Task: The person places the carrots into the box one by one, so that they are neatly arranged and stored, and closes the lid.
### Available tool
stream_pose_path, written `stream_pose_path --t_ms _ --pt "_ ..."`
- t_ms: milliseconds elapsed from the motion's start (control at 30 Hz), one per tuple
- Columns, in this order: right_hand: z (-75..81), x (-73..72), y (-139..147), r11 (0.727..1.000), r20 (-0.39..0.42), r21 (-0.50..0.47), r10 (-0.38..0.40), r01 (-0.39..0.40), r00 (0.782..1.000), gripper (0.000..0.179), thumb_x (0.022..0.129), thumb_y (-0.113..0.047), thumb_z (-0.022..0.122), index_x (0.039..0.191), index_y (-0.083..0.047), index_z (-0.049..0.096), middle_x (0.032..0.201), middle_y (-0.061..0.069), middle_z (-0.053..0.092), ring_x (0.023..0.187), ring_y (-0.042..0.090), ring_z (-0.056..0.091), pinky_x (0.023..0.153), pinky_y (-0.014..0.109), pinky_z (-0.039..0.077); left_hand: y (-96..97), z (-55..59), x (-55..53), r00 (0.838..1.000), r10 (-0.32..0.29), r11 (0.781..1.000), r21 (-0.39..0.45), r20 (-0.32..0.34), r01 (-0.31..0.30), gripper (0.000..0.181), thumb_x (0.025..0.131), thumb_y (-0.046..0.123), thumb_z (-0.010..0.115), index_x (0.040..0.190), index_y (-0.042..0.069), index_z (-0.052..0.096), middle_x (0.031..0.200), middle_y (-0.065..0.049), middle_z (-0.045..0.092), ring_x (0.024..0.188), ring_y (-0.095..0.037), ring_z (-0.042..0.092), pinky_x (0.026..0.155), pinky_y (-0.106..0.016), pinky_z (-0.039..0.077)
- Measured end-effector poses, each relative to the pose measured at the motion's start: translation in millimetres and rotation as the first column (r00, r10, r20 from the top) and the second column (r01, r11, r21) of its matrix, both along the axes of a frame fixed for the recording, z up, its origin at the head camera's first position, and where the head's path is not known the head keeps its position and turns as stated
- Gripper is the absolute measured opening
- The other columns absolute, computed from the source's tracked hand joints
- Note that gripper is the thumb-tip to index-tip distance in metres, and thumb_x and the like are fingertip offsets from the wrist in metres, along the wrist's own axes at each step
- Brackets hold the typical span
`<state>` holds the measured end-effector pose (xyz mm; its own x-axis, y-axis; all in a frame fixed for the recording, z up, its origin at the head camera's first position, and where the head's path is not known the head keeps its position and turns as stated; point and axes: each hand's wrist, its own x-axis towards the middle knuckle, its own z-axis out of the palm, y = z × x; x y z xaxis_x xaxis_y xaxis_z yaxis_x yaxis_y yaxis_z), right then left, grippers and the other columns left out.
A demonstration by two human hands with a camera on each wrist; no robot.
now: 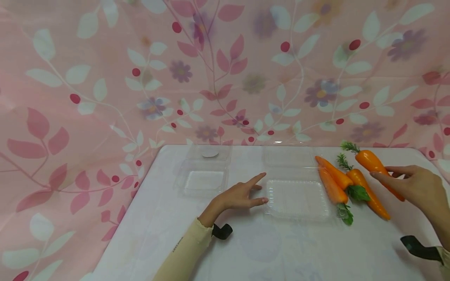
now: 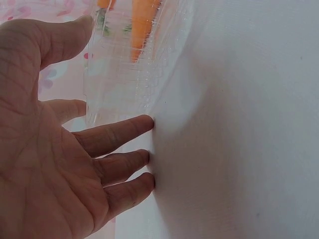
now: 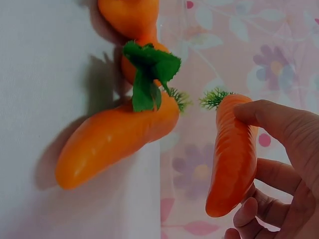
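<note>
My right hand [image 1: 418,187] pinches an orange carrot [image 1: 372,162] with a feathery green top between thumb and fingers. In the right wrist view this carrot [image 3: 232,154] stands out from the white table, its thick green-topped end up. My left hand [image 1: 240,194] has its fingers spread beside the left edge of a clear plastic clamshell box [image 1: 297,199], whose lid is folded back. The thumb tip overlaps the box's rim in the head view, and nothing is in the palm [image 2: 45,169]. Three more carrots lie right of the box, including one with a feathery top [image 1: 367,195].
A smaller clear clamshell box [image 1: 204,181] lies opened at the back left, with a white round label on its lid [image 1: 209,152]. Two leafy-topped carrots [image 1: 330,185] overlap the larger box's right edge. A pink floral cloth [image 1: 225,78] hangs behind the white table [image 1: 246,253].
</note>
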<state>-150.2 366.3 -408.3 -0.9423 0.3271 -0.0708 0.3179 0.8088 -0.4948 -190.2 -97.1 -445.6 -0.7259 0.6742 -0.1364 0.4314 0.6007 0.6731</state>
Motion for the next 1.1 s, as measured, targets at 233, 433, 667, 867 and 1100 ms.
stream_pose_path --t_ms 233,433,667,867,1100 --pt "2.7 2.7 -13.0 0.998 -0.069 0.009 0.07 -0.07 0.995 0.085 0.084 -0.061 0.069 0.124 0.013 0.057 0.08 0.014 0.051 0.061 0.029 0.046 0.046 0.034 0.039 -0.2 -0.5 0.3 1.0 0.002 1.0 0.0 0.011 -0.002 0.086 0.092 0.058 0.059 0.159 0.028 0.013 0.14 -0.005 0.056 0.127 -0.017 0.053 0.104 -0.041 0.041" --pt "2.0 3.7 -26.0 0.99 -0.164 0.024 0.143 -0.141 0.976 0.075 0.083 -0.057 0.073 0.116 0.01 0.065 0.091 0.017 0.056 0.065 0.027 0.043 0.044 0.033 0.036 -0.8 -1.8 0.4 1.0 0.009 1.0 -0.004 0.004 -0.009 0.086 0.092 0.06 0.058 0.159 0.03 0.014 0.14 -0.003 0.056 0.123 -0.017 0.054 0.102 -0.04 0.042" --pt "3.1 4.7 -43.7 0.976 -0.193 -0.008 0.212 -0.218 0.958 0.066 0.083 -0.051 0.076 0.114 0.007 0.068 0.094 0.016 0.057 0.072 0.027 0.044 0.048 0.031 0.038 -0.7 -2.6 0.2 1.0 0.007 1.0 0.004 0.0 -0.007 0.086 0.091 0.06 0.058 0.159 0.03 0.014 0.139 -0.004 0.056 0.126 -0.017 0.053 0.102 -0.04 0.042" --pt "3.5 4.9 -55.3 0.961 -0.203 -0.059 0.254 -0.271 0.946 0.061 0.085 -0.045 0.076 0.117 0.005 0.068 0.096 0.015 0.058 0.08 0.026 0.041 0.05 0.027 0.041 -0.8 0.2 0.1 1.0 0.009 1.0 0.002 -0.004 -0.009 0.086 0.092 0.06 0.058 0.159 0.03 0.014 0.139 -0.003 0.056 0.127 -0.017 0.051 0.103 -0.041 0.041" --pt "6.5 4.9 -68.2 0.944 -0.224 -0.076 0.296 -0.32 0.928 0.059 0.083 -0.046 0.078 0.117 0.001 0.07 0.094 0.012 0.058 0.079 0.024 0.041 0.052 0.029 0.036 -0.4 0.3 -0.6 1.0 0.01 1.0 -0.002 -0.005 -0.01 0.086 0.091 0.06 0.058 0.159 0.031 0.014 0.14 -0.003 0.056 0.129 -0.017 0.05 0.104 -0.043 0.041"
